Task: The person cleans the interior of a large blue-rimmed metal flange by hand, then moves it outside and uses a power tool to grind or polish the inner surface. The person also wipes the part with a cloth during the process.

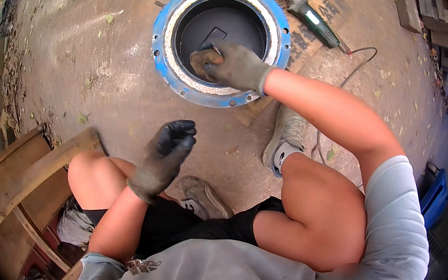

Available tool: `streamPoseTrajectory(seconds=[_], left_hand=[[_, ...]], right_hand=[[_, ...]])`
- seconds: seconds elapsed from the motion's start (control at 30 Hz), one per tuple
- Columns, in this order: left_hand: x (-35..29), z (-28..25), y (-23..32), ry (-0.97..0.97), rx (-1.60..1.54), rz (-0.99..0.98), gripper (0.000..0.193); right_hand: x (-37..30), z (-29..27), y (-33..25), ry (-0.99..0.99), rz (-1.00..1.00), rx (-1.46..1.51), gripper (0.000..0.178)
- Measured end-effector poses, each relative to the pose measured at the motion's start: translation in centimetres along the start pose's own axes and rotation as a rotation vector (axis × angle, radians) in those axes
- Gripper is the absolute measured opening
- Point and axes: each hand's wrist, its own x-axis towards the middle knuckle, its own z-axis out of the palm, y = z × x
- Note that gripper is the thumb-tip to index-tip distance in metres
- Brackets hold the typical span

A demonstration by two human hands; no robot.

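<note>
A blue round flange [162, 54] with bolt holes and a pale ground inner ring lies on the concrete floor, its dark opening in the middle. My right hand [239, 67], in a grey work glove, reaches over its near inner rim and presses a small brown piece of abrasive sheet [199, 60] against the ring. My left hand [166, 154], in a dark glove, hangs loosely above my left knee with fingers curled and nothing in it. I am crouched low, both knees in view.
A green angle grinder [312, 18] with its cable lies on a cardboard sheet [310, 42] behind the flange. A wooden frame [19, 172] sits at my left. Wooden pallets [446, 29] stand at the upper right, a blue object [435, 197] at the right.
</note>
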Motion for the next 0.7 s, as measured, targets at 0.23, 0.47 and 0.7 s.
streamPoseTrajectory(seconds=[0.23,0.47,0.7], left_hand=[[-1.1,-0.9,0.2,0.060,0.053,-0.104,0.037],[-1.9,-1.3,0.4,0.103,0.032,-0.146,0.036],[-3.0,-1.7,-1.6,0.123,0.069,-0.100,0.038]], right_hand=[[6.2,1.8,0.1,0.079,-0.479,-0.480,0.039],[7.7,6.9,1.5,0.095,-0.176,-0.023,0.037],[3.8,3.4,-0.1,-0.154,-0.117,-0.053,0.032]])
